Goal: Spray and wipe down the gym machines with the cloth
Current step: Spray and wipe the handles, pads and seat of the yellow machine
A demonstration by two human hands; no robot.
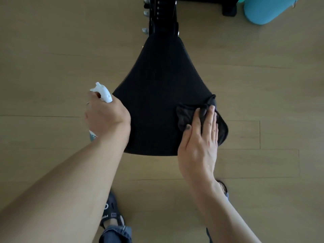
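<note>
A black padded machine seat (pixel 157 88) fills the middle of the view, wide toward me and narrowing to a black post at the top. My right hand (pixel 199 137) lies flat with straight fingers on a dark cloth (pixel 187 116), pressing it onto the seat's near right corner. My left hand (pixel 105 114) grips a spray bottle at the seat's left edge; its white trigger head (pixel 103 92) sticks out above my fingers, and a bit of the bottle body shows below the wrist.
Pale wooden floor (pixel 52 58) surrounds the seat. The black frame post (pixel 163 14) with adjustment holes and metal knobs rises at top centre. A turquoise padded object (pixel 263 9) lies at top right. My sandalled feet show below the seat.
</note>
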